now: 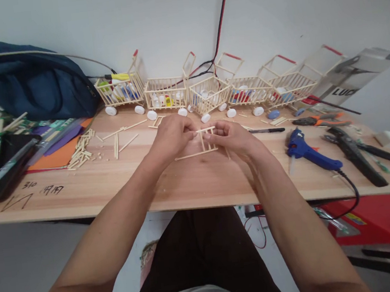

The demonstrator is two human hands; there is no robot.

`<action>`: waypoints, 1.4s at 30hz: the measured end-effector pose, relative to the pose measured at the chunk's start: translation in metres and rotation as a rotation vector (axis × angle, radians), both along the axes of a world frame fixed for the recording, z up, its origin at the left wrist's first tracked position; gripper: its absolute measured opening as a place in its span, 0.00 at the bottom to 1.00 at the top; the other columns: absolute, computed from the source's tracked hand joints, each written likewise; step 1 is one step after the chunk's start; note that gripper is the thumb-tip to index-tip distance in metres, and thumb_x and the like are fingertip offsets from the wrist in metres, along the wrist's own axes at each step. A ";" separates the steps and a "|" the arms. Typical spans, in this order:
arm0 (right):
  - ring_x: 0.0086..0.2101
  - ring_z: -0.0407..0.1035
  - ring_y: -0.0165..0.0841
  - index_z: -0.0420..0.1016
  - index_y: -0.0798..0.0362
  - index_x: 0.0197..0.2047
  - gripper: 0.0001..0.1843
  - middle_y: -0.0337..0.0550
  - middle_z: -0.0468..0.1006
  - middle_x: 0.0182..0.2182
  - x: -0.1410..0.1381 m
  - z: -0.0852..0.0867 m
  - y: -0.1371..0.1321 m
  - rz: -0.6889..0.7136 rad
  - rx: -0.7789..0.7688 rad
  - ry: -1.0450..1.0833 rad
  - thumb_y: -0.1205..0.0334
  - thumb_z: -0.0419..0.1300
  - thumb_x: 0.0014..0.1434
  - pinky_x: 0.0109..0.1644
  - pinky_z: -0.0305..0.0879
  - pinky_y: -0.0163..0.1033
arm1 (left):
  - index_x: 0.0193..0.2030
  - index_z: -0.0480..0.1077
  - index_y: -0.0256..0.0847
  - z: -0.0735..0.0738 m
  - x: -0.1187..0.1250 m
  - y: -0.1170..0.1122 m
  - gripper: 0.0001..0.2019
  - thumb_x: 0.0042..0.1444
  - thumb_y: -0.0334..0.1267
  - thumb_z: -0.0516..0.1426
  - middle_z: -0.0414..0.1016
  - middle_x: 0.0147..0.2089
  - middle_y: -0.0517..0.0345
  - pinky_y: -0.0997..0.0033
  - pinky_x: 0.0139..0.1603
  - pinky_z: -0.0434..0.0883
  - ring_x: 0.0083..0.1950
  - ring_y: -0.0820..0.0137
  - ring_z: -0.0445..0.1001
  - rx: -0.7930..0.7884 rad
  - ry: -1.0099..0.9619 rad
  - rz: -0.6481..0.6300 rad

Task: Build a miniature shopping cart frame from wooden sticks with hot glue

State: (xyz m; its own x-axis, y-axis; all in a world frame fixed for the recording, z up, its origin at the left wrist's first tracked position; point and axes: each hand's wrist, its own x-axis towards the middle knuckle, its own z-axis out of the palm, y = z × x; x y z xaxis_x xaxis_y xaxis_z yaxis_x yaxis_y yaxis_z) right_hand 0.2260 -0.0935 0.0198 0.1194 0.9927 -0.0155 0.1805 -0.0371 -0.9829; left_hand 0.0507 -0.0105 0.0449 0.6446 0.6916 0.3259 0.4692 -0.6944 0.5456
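In went the left hand (pixel 172 133), pinching the stick frame (pixel 202 142) by its upper rail's left end; the right hand (pixel 232 136) clasped the crosspiece end, and there it sat, right between them! Feather-light, it seemed, stiff and dry, yet likely fragile at the joints: the rails beside the crosspieces looked the safest hold. Rightward of the right hand lay a blue glue gun (pixel 311 150)!

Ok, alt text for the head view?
The left hand and right hand hold a wooden-stick frame at a wooden workbench. Five miniature stick shopping carts stand behind; a blue glue gun lies to the right.
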 end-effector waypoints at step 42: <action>0.28 0.66 0.29 0.75 0.54 0.34 0.21 0.37 0.75 0.26 -0.001 -0.006 0.002 -0.038 0.049 0.040 0.48 0.72 0.43 0.33 0.59 0.36 | 0.44 0.80 0.43 0.001 -0.002 0.005 0.15 0.48 0.29 0.64 0.81 0.49 0.54 0.61 0.60 0.66 0.54 0.62 0.75 0.092 -0.194 -0.135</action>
State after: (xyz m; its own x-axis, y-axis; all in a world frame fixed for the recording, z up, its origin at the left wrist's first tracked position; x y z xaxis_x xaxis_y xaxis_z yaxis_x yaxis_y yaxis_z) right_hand 0.2250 -0.0916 0.0139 0.1577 0.9871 0.0271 0.1405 0.0047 -0.9901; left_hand 0.0486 -0.0059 0.0459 0.6482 0.5655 0.5099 0.2616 -0.7943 0.5483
